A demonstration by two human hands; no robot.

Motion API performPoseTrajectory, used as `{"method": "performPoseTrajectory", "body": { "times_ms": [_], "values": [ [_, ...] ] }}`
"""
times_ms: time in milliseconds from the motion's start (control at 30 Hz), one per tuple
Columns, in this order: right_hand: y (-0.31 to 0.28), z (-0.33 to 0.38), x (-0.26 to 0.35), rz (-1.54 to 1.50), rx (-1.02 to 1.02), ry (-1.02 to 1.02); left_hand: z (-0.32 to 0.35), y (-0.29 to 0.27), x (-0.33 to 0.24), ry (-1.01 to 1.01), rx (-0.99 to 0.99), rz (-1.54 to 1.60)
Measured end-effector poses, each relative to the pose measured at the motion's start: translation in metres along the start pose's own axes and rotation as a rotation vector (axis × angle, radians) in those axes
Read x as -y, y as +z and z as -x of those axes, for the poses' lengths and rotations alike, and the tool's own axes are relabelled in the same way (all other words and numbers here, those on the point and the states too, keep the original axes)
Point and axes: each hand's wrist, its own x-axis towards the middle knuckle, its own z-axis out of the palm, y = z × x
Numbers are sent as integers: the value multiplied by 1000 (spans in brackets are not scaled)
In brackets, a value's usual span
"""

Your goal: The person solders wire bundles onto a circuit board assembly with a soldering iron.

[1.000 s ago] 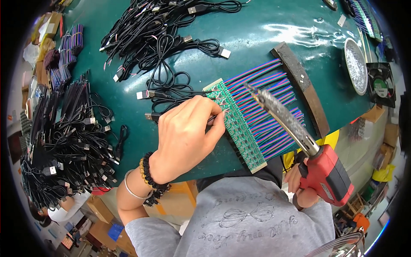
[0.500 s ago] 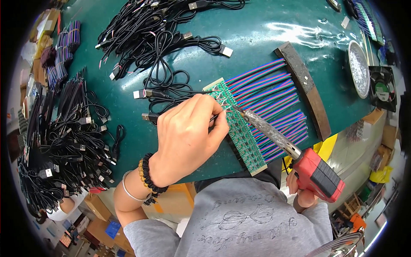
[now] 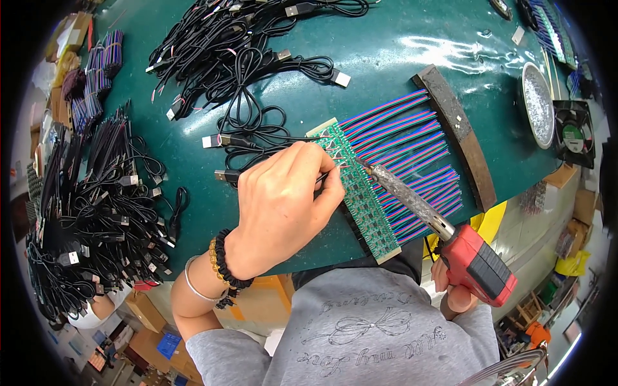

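A red-handled soldering iron slants tip-first to a slim green circuit board, striped ribbon wires fanning off it, aslant at the worktop's near edge.

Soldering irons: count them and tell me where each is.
1: the soldering iron, right of centre, tip at the green circuit board. Others may be hidden beneath the black cables.

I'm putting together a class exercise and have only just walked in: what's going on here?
A person's left hand pinches what looks like a cable with thin wires at its end, against a green circuit board panel. The right hand grips a red-handled soldering iron, its tip close to the left fingertips; whether it touches is too small to tell. Blue, pink and black ribbon wires run from the panel toward a dark bar.
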Motion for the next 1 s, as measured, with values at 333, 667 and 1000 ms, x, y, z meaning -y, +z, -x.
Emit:
{"method": "performPoseTrajectory", "body": {
  "times_ms": [333,667,1000],
  "values": [
    [1,12,5,97,-4,167,-7,-10,-3,-134,101,73],
    [-1,27,-4,-67,-23,223,-7,-7,-5,-149,82,101],
    [3,20,4,96,-78,182,-8,-8,-3,-138,85,98]
  ]
}}
